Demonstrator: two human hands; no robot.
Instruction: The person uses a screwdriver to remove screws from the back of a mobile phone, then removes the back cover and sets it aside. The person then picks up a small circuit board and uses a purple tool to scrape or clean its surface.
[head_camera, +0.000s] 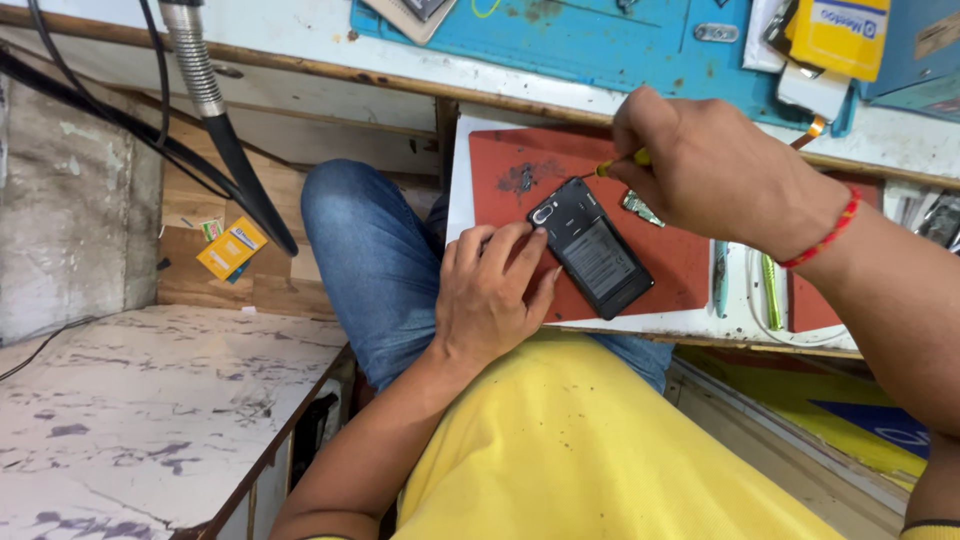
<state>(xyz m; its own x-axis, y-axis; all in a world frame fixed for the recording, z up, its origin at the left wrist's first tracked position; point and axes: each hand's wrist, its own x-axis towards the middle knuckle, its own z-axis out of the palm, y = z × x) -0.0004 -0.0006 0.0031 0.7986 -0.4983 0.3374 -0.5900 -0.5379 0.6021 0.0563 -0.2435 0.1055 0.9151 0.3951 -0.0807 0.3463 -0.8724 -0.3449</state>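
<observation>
- Your left hand (492, 290) lies flat on the red mat (690, 262). Its fingers are spread a little, and the fingertips (527, 240) press on the near edge of the black phone (591, 247). It holds the phone down but does not wrap around it.
- Your left arm comes up from the bottom and bends over your blue knee (375, 250).
- Your right hand (700, 165) is curled tight around a thin screwdriver (618, 163) with a yellow handle. The tool pokes out of the fist toward your left hand.
- The tip of the tool is at the top end of the phone. It is too small to tell just where it touches.
- Your right wrist has a red string band (828, 235). That arm runs off the right side of the picture.
- The phone lies back side up between your two hands, tilted on the mat.
- A small shiny metal part (640, 208) lies on the mat just under your right hand. Your hand hides part of it.
- Most of the screwdriver handle is hidden inside your fist.
- The mat sits on the white desk (745, 310). Green tweezers (770, 292) lie below your right wrist.
</observation>
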